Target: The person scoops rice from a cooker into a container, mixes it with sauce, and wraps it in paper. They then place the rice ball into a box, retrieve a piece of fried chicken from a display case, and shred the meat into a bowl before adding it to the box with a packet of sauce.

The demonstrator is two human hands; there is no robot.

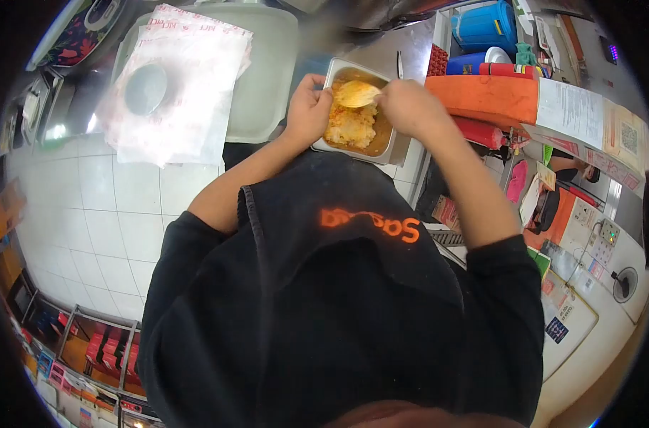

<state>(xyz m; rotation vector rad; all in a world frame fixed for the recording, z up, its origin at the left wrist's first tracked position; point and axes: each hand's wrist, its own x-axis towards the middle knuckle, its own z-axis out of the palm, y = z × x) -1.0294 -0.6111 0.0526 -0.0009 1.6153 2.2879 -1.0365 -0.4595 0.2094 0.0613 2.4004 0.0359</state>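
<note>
A rectangular metal pan [391, 146] holds orange liquid and a pale lumpy food [349, 128] in its middle. My left hand [311, 110] grips the pan's left rim, its fingers bent over the edge. At the pan's upper right, my right hand [410, 107] is closed on the handle of a spoon-like utensil [358, 94]. The utensil's broad head is coated in orange and yellow and lies over the upper part of the food. Most of its handle is hidden in my fist.
Left of the pan, a large pale tray [267, 85] bears printed paper sheets [203, 93] with a round metal disc [146, 89] on them. A knife-like tool [400, 65] lies behind the pan. An orange-sided box [481, 98] stands at the right, near a blue bucket [485, 27].
</note>
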